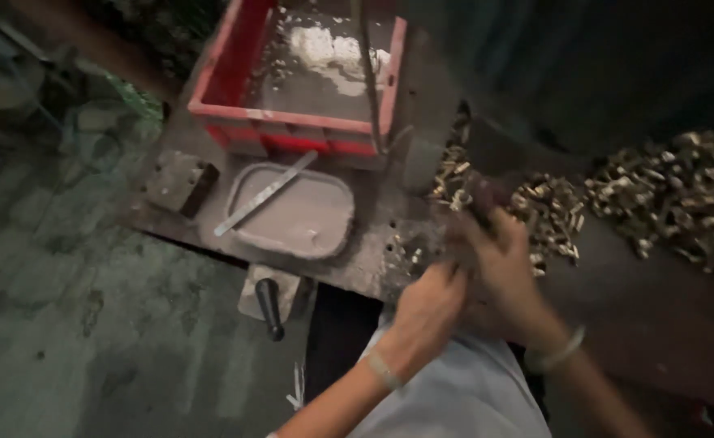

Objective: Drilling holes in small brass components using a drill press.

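My left hand (426,312) is curled at the near edge of a dirty metal workbench (373,251), fingers closed; what it holds is blurred. My right hand (499,268) reaches just beyond it, fingers closed around a small dark object by a scatter of small brass parts (548,215). The two hands almost touch. Motion blur hides the fingertips.
A red plastic crate (292,122) with wet metal chips stands at the back of the bench. In front of it lies a shallow grey tray (296,215) with a flat metal strip across it. A larger heap of brass parts (673,195) lies right. A black-handled tool (269,308) hangs below the bench.
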